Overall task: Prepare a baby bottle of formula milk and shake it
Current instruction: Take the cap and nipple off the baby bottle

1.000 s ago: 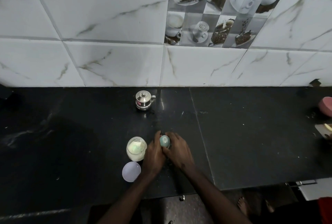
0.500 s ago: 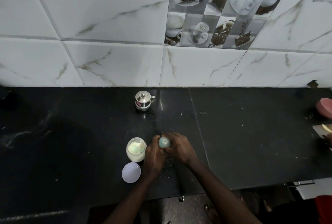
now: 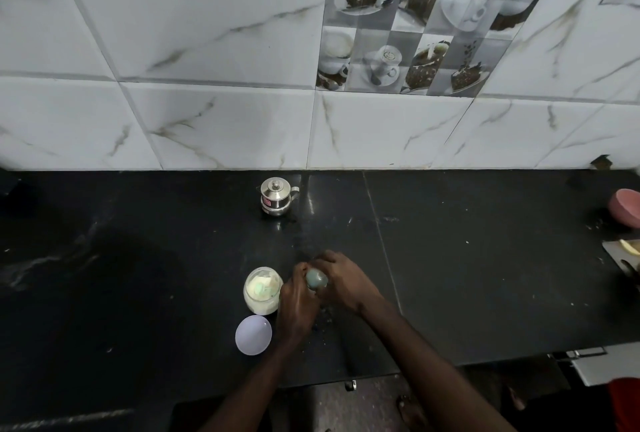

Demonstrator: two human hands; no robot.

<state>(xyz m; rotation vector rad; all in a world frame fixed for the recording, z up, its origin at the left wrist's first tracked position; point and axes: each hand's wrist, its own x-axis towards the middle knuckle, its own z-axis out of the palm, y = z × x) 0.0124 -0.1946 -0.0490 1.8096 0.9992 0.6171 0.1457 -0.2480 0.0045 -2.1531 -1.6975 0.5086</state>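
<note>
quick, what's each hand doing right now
left hand: curled round the baby bottle, holding it.
right hand: gripping the same baby bottle near its top.

Black stone counter (image 3: 485, 275) before me, filling the middle band of the frame, with a seam running down it right of centre. Upper centre, near the tiled wall: a small lidded steel pot (image 3: 277, 196), upright. Lower centre: an open jar (image 3: 262, 289) of white powder. Just below it, a round white lid (image 3: 253, 334) lies flat. Right edge: a pink object (image 3: 628, 207), cut off by the frame. Below that, a flat grey thing (image 3: 616, 249) I cannot identify.
</note>
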